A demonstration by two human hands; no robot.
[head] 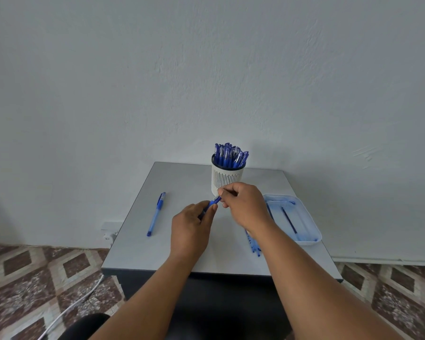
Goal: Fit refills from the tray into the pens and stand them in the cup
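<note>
Both hands, left and right, grip one pen mid-worktop, near the cup. Likely closing it after the refill. Next: stand it in the cup.

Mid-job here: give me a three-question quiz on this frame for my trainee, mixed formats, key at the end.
1. True or false: the cup already holds pens.
2. The loose pen on the table lies on which side of the hands? A) the person's left B) the person's right C) inside the tray
3. Fill in: the left hand and right hand both grip one ____.

Key
1. True: blue pens stand in it.
2. A. The tray is on the right.
3. Pen: the held pen.
</note>
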